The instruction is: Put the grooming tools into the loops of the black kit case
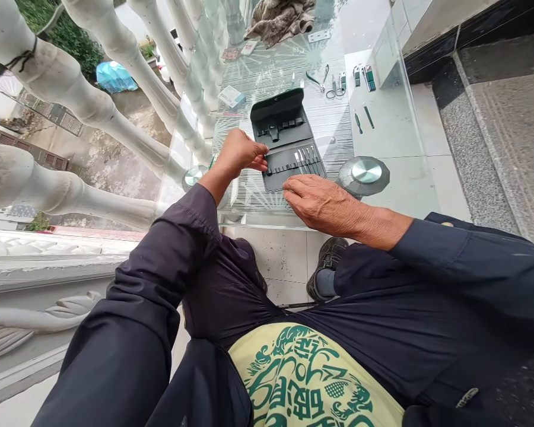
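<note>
An open dark manicure case (pixel 289 135) lies on the glass table, with several slim metal tools (pixel 308 159) held in elastic loops on its right side. My left hand (pixel 242 153) is over the left side of the case, thumb and forefinger pinched together near the loops; whatever is between them is too small to name. At the front edge of the case rests my right hand (pixel 320 201), its fingers curled closed on that edge, the fingertips partly hidden. The upper flap stands folded back, showing a row of loops and a strap.
On the glass table (pixel 382 178) beyond the case are cuticle nippers (pixel 319 80), small scissors (pixel 333 91), nail clippers (pixel 369 78) and two slim tools (pixel 368 117). A small box (pixel 231 96) and a crumpled cloth (pixel 280 21) lie farther off. White balusters (pixel 93 112) line the left.
</note>
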Tool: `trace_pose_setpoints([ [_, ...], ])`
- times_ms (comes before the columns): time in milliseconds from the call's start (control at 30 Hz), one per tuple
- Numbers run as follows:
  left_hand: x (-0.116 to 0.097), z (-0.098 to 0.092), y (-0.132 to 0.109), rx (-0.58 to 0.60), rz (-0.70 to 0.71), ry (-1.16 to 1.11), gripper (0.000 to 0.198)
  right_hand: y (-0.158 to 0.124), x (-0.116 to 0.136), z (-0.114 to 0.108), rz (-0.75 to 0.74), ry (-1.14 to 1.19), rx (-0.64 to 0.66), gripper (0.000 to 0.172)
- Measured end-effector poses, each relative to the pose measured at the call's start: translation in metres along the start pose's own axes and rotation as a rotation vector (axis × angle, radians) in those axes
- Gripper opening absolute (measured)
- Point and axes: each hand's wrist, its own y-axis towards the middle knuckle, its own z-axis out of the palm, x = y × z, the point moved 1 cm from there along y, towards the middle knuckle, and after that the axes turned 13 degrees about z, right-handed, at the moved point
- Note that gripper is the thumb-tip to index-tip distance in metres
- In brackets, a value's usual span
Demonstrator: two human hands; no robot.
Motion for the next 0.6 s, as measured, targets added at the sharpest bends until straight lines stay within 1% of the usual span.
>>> trace_pose_setpoints([
  [133,-0.006,0.001,-0.006,0.045,-0.041,0.064,0.016,0.000,0.001,0.000,0.008,-0.015,0.008,0.029],
  [233,-0.010,-0.001,-0.009,0.075,-0.055,0.212,0.018,0.000,0.001,0.000,0.009,-0.074,0.016,0.028],
  [400,-0.010,-0.007,-0.006,0.031,0.045,0.524,0.025,0.001,0.002,-0.001,0.008,-0.153,0.043,0.025],
  [467,-0.006,-0.008,-0.002,0.027,0.075,0.574,0.024,0.001,0.002,-0.002,0.010,-0.161,0.044,0.025],
  [600,0.001,-0.006,0.002,0.007,0.112,0.577,0.021,0.001,0.003,-0.003,0.011,-0.148,0.030,0.025],
])
